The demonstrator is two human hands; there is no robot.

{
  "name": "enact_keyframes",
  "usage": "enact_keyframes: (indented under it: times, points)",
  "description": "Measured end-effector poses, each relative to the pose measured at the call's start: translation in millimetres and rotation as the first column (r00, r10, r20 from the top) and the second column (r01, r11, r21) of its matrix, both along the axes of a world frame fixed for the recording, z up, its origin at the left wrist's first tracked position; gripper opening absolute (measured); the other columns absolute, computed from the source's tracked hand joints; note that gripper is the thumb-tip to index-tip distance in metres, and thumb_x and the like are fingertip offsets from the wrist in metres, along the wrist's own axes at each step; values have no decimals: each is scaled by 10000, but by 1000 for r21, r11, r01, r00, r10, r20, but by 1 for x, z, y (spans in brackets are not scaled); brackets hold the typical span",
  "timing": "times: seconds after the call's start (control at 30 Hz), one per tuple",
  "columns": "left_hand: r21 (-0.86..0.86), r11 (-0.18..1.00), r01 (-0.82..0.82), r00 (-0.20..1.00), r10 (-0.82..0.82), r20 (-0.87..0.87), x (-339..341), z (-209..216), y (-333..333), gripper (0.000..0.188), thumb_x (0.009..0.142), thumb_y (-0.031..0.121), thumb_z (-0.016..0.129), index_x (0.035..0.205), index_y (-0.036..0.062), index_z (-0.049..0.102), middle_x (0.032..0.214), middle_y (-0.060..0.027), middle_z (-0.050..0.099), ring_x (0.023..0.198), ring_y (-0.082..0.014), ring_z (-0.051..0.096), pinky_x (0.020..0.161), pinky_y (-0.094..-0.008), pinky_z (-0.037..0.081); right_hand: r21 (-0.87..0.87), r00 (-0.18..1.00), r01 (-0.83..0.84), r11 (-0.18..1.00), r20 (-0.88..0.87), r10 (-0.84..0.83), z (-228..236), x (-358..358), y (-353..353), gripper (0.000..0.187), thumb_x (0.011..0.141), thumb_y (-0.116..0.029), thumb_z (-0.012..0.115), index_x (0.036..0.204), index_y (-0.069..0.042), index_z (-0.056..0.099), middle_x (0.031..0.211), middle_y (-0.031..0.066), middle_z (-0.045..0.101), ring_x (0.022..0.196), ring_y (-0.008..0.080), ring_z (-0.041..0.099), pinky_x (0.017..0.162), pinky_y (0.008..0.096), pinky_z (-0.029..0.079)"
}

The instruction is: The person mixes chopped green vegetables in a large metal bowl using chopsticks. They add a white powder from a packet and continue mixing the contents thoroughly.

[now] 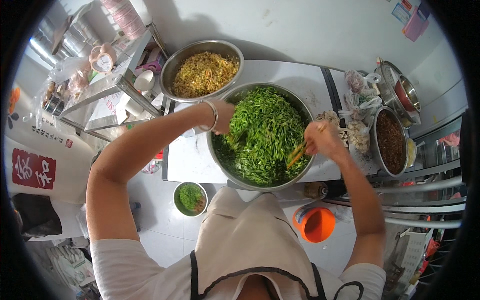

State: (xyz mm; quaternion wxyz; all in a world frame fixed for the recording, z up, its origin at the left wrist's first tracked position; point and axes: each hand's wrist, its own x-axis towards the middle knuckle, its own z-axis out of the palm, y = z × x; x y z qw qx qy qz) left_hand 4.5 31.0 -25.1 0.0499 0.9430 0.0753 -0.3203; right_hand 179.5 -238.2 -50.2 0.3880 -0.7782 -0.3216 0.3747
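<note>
A large steel bowl [216,159] stands in front of me, heaped with chopped green leafy vegetable [265,132]. At its right side, my right hand [322,138] is closed around yellow-brown chopsticks [297,154], whose tips reach into the greens. My left hand [225,117], with a bangle on the wrist, is over the bowl's left rim. Its fingers curl down toward the greens and look closed, but what they grip is hidden and slightly blurred.
Behind, on the left, is a steel bowl [172,62] of yellowish shredded food. To the right are bagged items [357,132] and a bowl of dark brown filling [390,142]. A metal shelf [135,92] stands left. An orange bucket [320,225] and a small bowl of greens [190,197] are below.
</note>
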Motion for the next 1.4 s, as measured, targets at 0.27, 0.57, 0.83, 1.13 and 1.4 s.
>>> enact_keyframes:
  times: [0.27,0.57,0.83,1.13,1.4]
  points:
    - [-377,815,-441,898,392,-203,-31,-124,-20,152,746,182,663,679,58,719,622,-49,666,517,-173,583,477,-332,439,93,770,518,850,-485,-415,-130,-31,-13,219,840,-182,553,778,23,599,667,167,604,479,221,628,432,314,561]
    - [-352,919,-175,975,212,71,11,-23,-5,249,819,230,594,739,44,739,532,-61,609,454,-129,516,459,-328,409,323,986,154,934,-112,-124,6,0,5,241,911,-177,457,791,-19,593,678,76,593,517,146,626,445,260,532]
    - [27,997,75,964,-65,-258,6,-25,-27,149,672,194,696,712,56,734,722,-119,697,683,-249,676,609,-355,532,-22,1000,-7,1000,13,8,-33,14,-34,262,883,-207,507,759,-7,621,646,81,627,521,163,641,455,251,501]
    - [-512,747,-423,874,486,-13,-42,-124,-34,189,710,247,685,701,65,736,624,-166,652,607,-290,647,590,-398,500,287,820,492,822,-468,-328,-118,-26,-13,242,880,-168,490,760,17,592,661,140,608,465,217,621,422,323,555]
    - [-67,990,-124,889,141,436,-25,-11,-31,276,791,215,578,593,45,665,586,-168,616,604,-327,632,569,-422,493,422,1000,-1,906,20,-8,5,-9,14,276,937,-174,422,800,-7,594,679,97,614,549,155,644,455,268,515]
